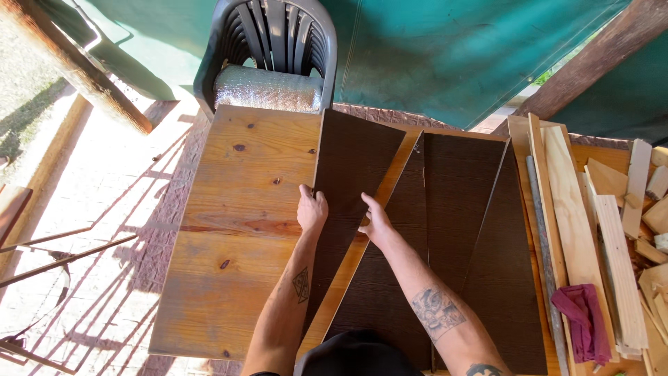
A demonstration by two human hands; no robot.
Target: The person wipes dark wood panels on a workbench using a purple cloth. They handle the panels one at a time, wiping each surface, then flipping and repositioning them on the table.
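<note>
Head view looks straight down on a knotty pine-plank bench [236, 230], and much of the scene is cut off: both forearms enter from the lower edge, a dark rounded shape at the bottom centre is too cropped to identify, and the stack of pale wood offcuts [626, 244] runs out of the picture on the right. The left hand [312, 209] lies curled over the left edge of a long dark brown wedge-shaped panel [351, 174]; its fingertips are hidden past that edge, so how firmly it grips cannot be told. The right hand [376, 221] presses on the same panel's right edge, thumb spread, fingers partly bent, gripping the rim lightly. The panel lies flat on the bench, its wide end pointing away from the person. Just beside it lie further dark brown panels [452, 209], overlapping so their full outlines are hard to make out. A crumpled magenta rag [583, 317] rests on the offcuts. Beyond the bench, a grey plastic chair [278, 35] holds a silver foil-covered roll [268, 89] on its seat.
</note>
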